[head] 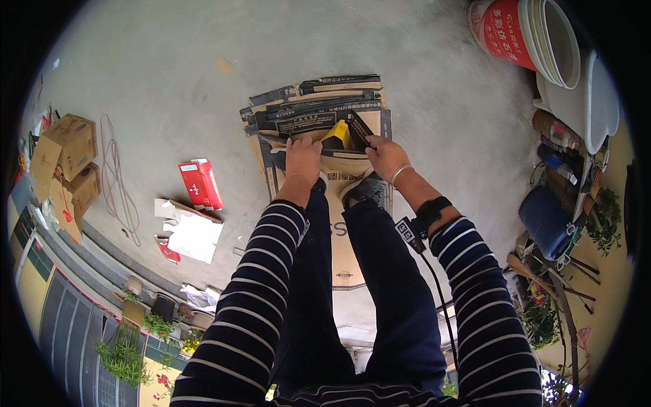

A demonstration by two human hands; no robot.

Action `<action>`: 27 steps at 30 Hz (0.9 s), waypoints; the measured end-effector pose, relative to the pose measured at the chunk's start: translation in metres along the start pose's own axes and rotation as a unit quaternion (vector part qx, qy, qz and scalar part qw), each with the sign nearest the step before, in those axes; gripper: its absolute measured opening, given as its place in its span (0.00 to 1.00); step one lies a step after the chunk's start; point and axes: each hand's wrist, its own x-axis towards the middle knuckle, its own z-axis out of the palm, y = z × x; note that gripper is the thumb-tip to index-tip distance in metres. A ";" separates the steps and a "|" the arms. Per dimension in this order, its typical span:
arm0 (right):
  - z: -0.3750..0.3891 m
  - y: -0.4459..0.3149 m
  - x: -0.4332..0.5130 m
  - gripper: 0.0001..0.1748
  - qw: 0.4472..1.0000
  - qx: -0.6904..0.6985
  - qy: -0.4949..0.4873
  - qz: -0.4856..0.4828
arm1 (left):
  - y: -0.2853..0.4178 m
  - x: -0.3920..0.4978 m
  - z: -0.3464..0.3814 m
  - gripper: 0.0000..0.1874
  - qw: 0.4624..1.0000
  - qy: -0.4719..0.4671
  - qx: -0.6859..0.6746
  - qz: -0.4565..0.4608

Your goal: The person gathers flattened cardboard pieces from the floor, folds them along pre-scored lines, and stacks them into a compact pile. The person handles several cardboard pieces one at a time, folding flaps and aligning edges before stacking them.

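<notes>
Bent over between my legs lies a stack of flattened cardboard [318, 94] with black printed edges. My left hand [303, 158] grips the upper edge of a folded cardboard piece [346, 162] in front of my shoes. At the right end of that piece, my right hand [387, 156] pinches a black-printed flap [360, 131] that tilts upward. Between the two hands shows a yellow piece [337, 134], its lower part hidden behind the folded edge. My shoes [367, 189] are on a larger flat cardboard sheet [348, 264] that runs back between my legs.
Left on the concrete floor are a red box [201, 184], a torn white-faced carton [190, 231] and a loose cord [117, 183]. Brown cartons [71, 145] stand farther left. A red-and-white bucket [508, 35] and a blue barrel [546, 221] are at right.
</notes>
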 end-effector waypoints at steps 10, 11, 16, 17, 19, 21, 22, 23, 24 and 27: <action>0.047 -0.027 0.093 0.41 0.959 -0.222 -0.167 -0.052 | 0.022 -0.036 0.025 0.03 0.971 0.227 -0.065 0.035; 0.052 -0.026 0.099 0.42 0.953 -0.243 -0.176 -0.037 | 0.019 -0.032 0.027 0.04 0.971 0.225 -0.071 0.037; 0.073 -0.025 0.116 0.40 0.963 -0.210 -0.170 -0.004 | 0.004 -0.023 0.030 0.13 0.967 0.227 -0.110 0.047; 0.077 -0.025 0.116 0.40 0.963 -0.209 -0.169 0.004 | 0.003 -0.024 0.030 0.13 0.967 0.222 -0.118 0.048; 0.084 -0.024 0.116 0.41 0.965 -0.201 -0.166 0.012 | -0.001 -0.027 0.030 0.13 0.967 0.212 -0.131 0.053; 0.086 -0.019 0.114 0.41 0.973 -0.176 -0.150 0.012 | -0.002 -0.029 0.030 0.12 0.966 0.216 -0.134 0.055; 0.086 -0.014 0.111 0.42 0.978 -0.156 -0.137 0.009 | -0.001 -0.030 0.030 0.12 0.964 0.221 -0.137 0.052; 0.084 -0.009 0.109 0.42 0.982 -0.140 -0.125 0.010 | -0.001 -0.031 0.031 0.11 0.964 0.219 -0.139 0.050; 0.083 -0.005 0.105 0.46 0.987 -0.111 -0.114 0.004 | 0.000 -0.032 0.031 0.10 0.964 0.223 -0.141 0.043; 0.078 0.001 0.098 0.50 0.986 -0.044 -0.156 0.048 | -0.001 -0.037 0.030 0.07 0.960 0.232 -0.153 0.045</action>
